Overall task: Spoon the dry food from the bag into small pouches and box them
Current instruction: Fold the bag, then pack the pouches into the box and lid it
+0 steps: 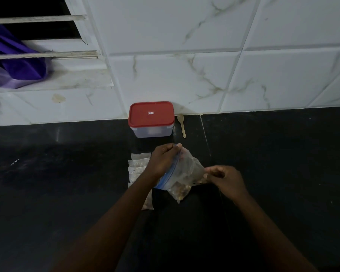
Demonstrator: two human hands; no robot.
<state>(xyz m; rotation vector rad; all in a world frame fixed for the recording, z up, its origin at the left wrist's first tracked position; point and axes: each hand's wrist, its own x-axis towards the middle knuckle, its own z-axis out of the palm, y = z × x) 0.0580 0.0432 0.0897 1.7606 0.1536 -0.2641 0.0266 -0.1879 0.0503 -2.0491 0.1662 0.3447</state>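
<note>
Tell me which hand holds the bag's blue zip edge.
The left hand: it pinches the bag at its blue zip edge; the right hand grips the clear plastic side.

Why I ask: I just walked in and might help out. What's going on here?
A person holds a clear zip bag of dry food over the dark counter. The left hand grips the bag's blue zip top, and the right hand pinches its side. Small pouches lie in a row beside and under the left arm. The box, with its red lid on, stands against the wall, and the spoon lies untouched to its right.
</note>
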